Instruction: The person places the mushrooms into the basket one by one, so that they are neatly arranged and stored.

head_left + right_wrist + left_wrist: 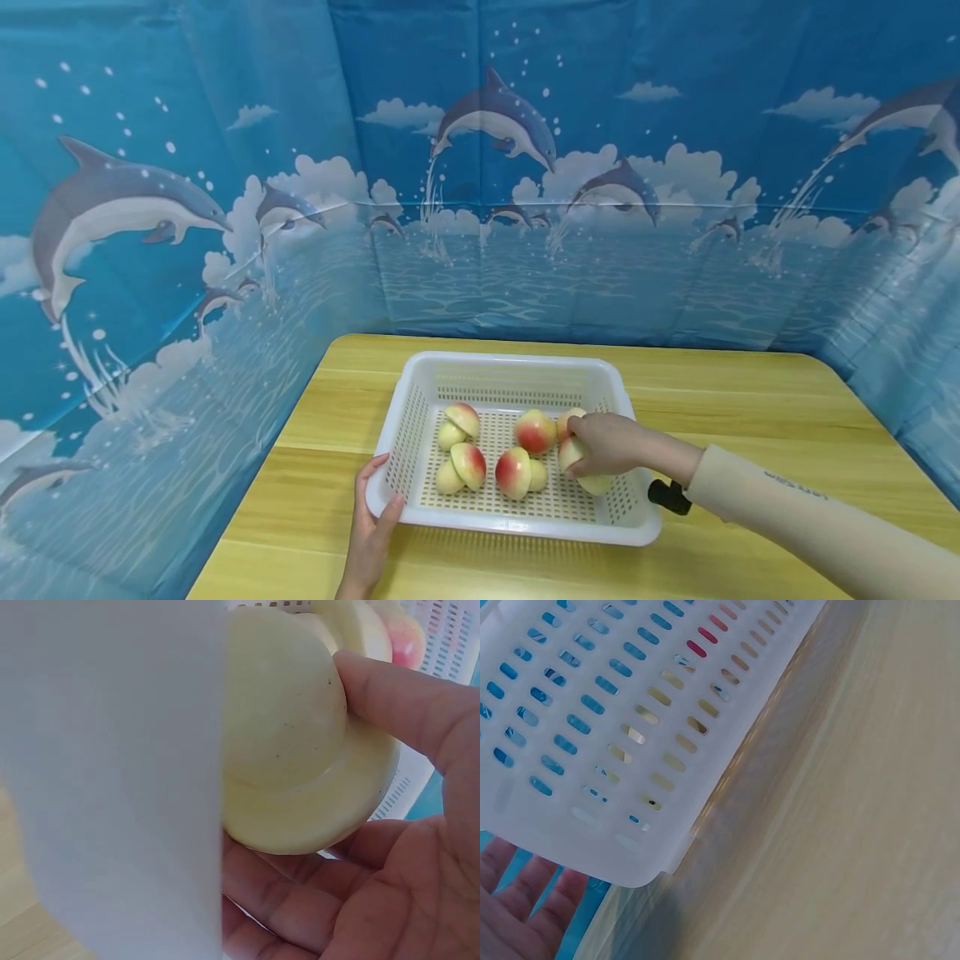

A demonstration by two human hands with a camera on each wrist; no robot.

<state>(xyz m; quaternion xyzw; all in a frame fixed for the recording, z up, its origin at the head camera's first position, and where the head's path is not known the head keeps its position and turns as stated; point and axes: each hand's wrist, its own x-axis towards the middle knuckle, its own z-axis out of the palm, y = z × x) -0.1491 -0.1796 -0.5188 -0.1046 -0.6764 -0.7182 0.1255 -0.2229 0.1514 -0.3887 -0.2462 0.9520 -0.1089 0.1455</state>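
Note:
A white slotted plastic basket (525,524) holds several mushroom-shaped pieces, each with a cream cap blushed red and a pale rounded stem. My left hand (367,533) grips the basket's near left corner, thumb over the rim; its fingers (559,904) show beside the corner in the left wrist view. Inside the basket's right end, my right hand (611,442) holds a mushroom-shaped piece (289,727). In the right wrist view the thumb presses on its stem and the fingers lie under its cap. The sleeve hides part of that view.
Two mushroom-shaped pieces lie at the basket's left, one behind (463,418) and one in front (469,465). Another (513,473) sits front centre, with a red-blushed one (535,432) behind it. Under the basket is a yellow wood-grain table (742,400); a dolphin-print curtain (480,275) hangs behind.

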